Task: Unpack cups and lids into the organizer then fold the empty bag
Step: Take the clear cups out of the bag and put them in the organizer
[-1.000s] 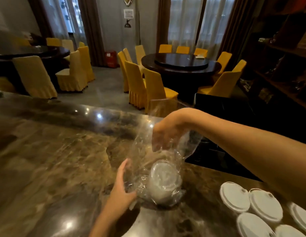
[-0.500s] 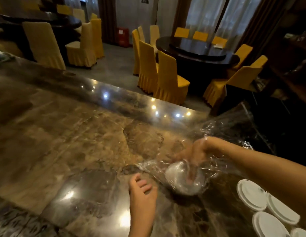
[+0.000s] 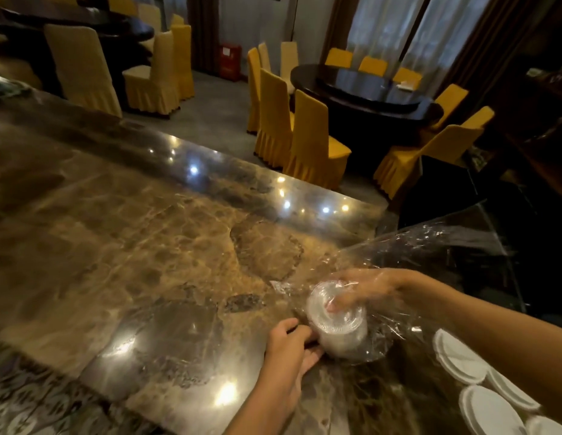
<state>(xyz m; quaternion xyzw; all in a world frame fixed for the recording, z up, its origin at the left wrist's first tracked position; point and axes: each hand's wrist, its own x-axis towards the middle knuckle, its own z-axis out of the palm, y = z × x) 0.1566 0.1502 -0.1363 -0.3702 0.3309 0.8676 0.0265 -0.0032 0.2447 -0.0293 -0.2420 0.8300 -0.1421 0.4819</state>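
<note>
1. Looking down at the brown marble table (image 3: 122, 233), I take the clear plastic bag (image 3: 436, 246) as my landmark; it lies on its side near the table's right end, its open mouth spread toward the dark far edge.
2. My right hand (image 3: 364, 288) is inside the bag, seen through the film, with its fingers curled over the top of a short stack of clear lids (image 3: 336, 321) at the bag's closed end. That grip looks closed on the stack, though the plastic blurs the fingertips.
3. My left hand (image 3: 292, 346) is outside the bag, just beside its closed end. Its grip is half curled, thumb and fingers pressed against the film at the base of the stack; I cannot tell whether it pinches the film or only braces it.
4. The stack sits upright on the table, wrapped by the bag.
5. Right of the bag, at the near right corner of the table, white round lids (image 3: 458, 359) lie flat in overlapping rows.
6. Beyond the bag, past the table's far edge, stand yellow-covered chairs (image 3: 308, 142) around a dark round dining table (image 3: 367, 92).
</note>
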